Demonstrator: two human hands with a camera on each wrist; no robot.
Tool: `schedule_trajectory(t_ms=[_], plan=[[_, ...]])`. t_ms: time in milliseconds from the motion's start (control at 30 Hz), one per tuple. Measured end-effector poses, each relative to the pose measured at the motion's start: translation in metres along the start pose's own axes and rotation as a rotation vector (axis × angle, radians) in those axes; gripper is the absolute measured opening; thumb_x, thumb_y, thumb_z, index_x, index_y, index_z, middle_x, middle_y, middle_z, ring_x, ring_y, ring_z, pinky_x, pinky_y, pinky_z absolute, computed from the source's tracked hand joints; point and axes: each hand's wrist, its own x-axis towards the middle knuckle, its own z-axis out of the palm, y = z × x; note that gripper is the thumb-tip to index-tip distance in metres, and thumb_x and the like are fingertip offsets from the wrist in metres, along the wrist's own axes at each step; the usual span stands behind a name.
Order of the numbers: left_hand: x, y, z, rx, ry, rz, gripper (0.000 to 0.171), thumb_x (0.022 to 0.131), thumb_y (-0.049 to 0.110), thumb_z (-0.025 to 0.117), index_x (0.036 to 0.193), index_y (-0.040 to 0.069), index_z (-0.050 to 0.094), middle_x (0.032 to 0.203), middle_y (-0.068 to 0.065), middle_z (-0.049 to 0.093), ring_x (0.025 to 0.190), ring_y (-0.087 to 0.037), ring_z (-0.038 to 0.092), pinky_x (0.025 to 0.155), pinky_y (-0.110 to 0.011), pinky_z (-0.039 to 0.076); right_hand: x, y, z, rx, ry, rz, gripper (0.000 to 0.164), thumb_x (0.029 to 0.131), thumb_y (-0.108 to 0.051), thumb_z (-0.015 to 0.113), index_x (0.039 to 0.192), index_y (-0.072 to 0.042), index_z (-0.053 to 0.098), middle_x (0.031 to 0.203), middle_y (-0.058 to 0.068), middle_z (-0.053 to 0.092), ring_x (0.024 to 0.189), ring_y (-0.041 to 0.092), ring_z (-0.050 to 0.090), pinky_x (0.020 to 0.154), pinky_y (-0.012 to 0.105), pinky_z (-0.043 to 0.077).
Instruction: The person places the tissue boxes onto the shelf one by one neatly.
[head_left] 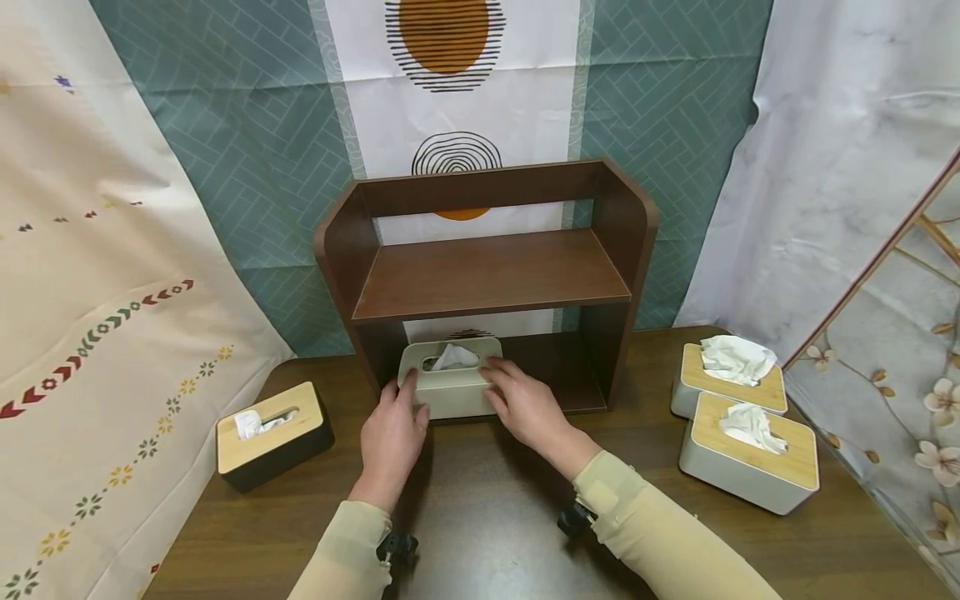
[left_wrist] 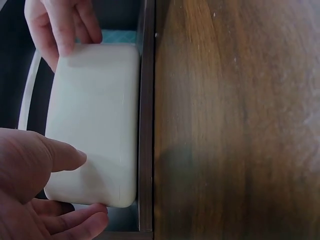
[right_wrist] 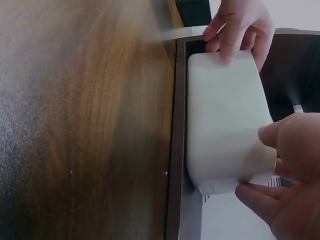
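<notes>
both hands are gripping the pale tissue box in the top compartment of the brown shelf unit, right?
Not the top: the head view shows the pale tissue box in the bottom compartment of the brown shelf unit, gripped by the left hand and right hand.

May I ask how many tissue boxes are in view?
4: pale box at the lower shelf, dark box at left, near grey box and far grey box at right.

Brown tabletop (head_left: 487, 508): dark shelf (head_left: 491, 271) at twelve o'clock, black tissue box (head_left: 277, 448) at nine, two grey tissue boxes (head_left: 738, 464) near three
</notes>
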Motion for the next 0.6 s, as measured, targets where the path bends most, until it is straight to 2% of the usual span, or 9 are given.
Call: schedule_trajectory(t_ms=[133, 267, 433, 600], plan=[[-0.004, 0.002, -0.003, -0.009, -0.004, -0.005, 0.063, 0.101, 0.016, 0.082, 0.158, 0.009, 0.058, 0.148, -0.032, 0.06, 0.093, -0.049, 0.074, 0.072, -0.064, 0.06, -0.003, -0.002, -0.001, 0.0, -0.017, 0.002, 0.046, 0.104, -0.015, 0.08, 0.147, -0.004, 0.068, 0.157, 0.02, 0.059, 0.128, 0.04, 0.07, 0.093, 0.055, 0.061], [-0.01, 0.002, -0.007, -0.023, 0.004, 0.002, 0.062, 0.101, 0.016, 0.081, 0.158, 0.009, 0.059, 0.151, -0.031, 0.059, 0.096, -0.049, 0.075, 0.074, -0.064, 0.061, -0.01, -0.005, -0.002, -0.028, -0.015, 0.004, 0.057, 0.103, -0.017, 0.082, 0.155, -0.007, 0.062, 0.164, 0.02, 0.053, 0.139, 0.043, 0.061, 0.104, 0.058, 0.056], [-0.019, 0.001, -0.017, -0.032, 0.042, 0.014, 0.06, 0.101, 0.017, 0.083, 0.156, 0.007, 0.061, 0.152, -0.029, 0.06, 0.096, -0.048, 0.076, 0.071, -0.062, 0.061, -0.016, -0.013, -0.004, -0.074, 0.004, -0.024, 0.061, 0.102, -0.02, 0.083, 0.157, -0.007, 0.06, 0.165, 0.018, 0.053, 0.15, 0.043, 0.052, 0.118, 0.056, 0.047], [-0.03, -0.002, -0.027, -0.019, 0.053, 0.016, 0.058, 0.1, 0.016, 0.083, 0.154, 0.005, 0.063, 0.151, -0.027, 0.061, 0.094, -0.045, 0.077, 0.067, -0.058, 0.061, -0.02, -0.024, -0.006, -0.1, 0.001, -0.05, 0.061, 0.104, -0.023, 0.082, 0.158, -0.006, 0.059, 0.165, 0.017, 0.053, 0.154, 0.04, 0.048, 0.125, 0.053, 0.04]])
